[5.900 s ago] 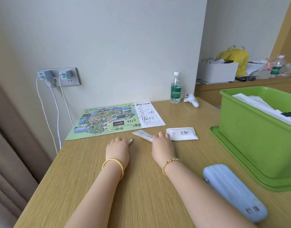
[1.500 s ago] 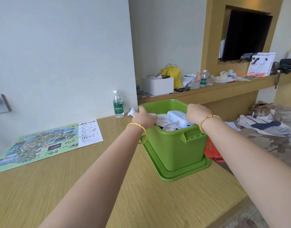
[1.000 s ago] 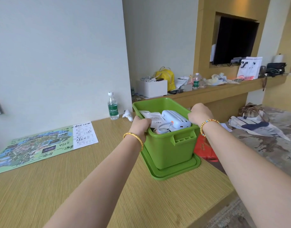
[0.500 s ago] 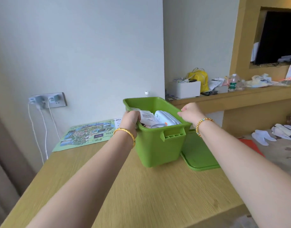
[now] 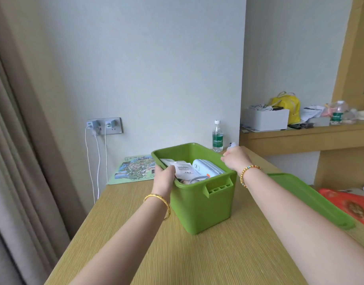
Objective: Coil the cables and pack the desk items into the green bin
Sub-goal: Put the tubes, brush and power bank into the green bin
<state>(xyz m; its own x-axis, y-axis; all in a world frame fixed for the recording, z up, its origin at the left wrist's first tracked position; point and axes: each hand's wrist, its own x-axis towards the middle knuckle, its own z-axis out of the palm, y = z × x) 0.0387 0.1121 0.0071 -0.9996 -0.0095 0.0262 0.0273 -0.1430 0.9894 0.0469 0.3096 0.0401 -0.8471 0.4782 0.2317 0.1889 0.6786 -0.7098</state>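
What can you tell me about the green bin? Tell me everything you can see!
The green bin is a deep, glossy plastic tub with a thick rolled rim and a slotted handle moulded into its near end. It stands upright on the wooden desk, open, with no cover on. The left hand grips its left rim and the right hand its right rim. Inside lie white packets and a pale blue case.

Hidden and cut-off parts

The left hand's (image 5: pixel 164 177) fingertips vanish inside the green bin (image 5: pixel 199 204), whose contents lie half buried below its rim. The bin covers the map's (image 5: pixel 133 168) right end. The right forearm crosses the green lid (image 5: pixel 312 199). Bottle label (image 5: pixel 218 141) print is too small to read.
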